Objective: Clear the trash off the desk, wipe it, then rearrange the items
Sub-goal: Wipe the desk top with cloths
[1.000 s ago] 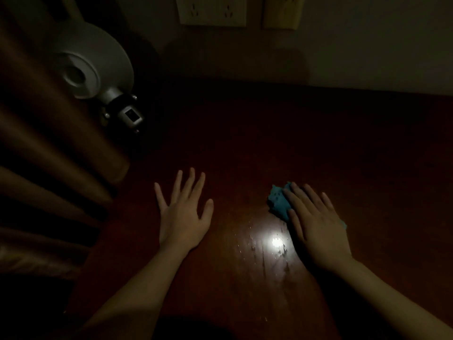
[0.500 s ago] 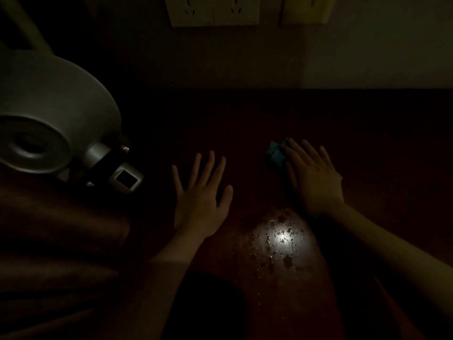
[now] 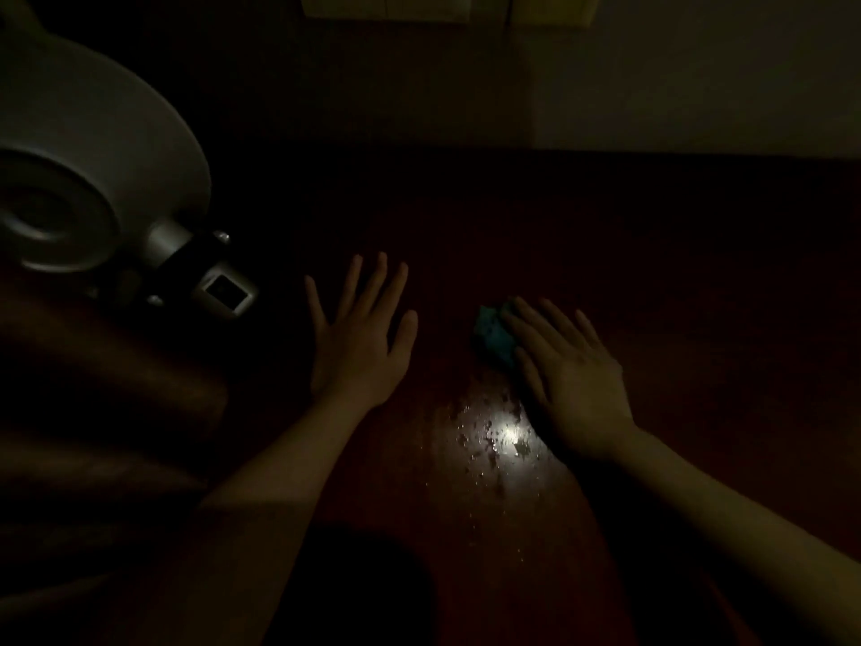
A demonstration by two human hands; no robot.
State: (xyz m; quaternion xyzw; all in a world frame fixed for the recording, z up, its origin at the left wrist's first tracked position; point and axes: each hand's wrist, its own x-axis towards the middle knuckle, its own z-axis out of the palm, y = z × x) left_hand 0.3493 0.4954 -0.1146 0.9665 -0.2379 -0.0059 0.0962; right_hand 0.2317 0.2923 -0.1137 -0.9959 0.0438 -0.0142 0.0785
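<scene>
Nearest in, a bright glare sits on the desk (image 3: 699, 296), with wet droplets (image 3: 484, 442) scattered round it between the two forearms. Brown curtain folds (image 3: 93, 412) crowd the left edge, while to the right the dark red wood runs open to the frame. The left hand (image 3: 361, 347) lies flat, palm down on bare wood, fingers straight and spread wide. The right hand (image 3: 573, 380) is flat too, fingers straight and slightly apart, pressing the blue cloth (image 3: 491, 335), which peeks out left of the fingertips. Further left is the white lamp (image 3: 93, 179). At the back, the desk meets the wall under the sockets (image 3: 386, 7).
</scene>
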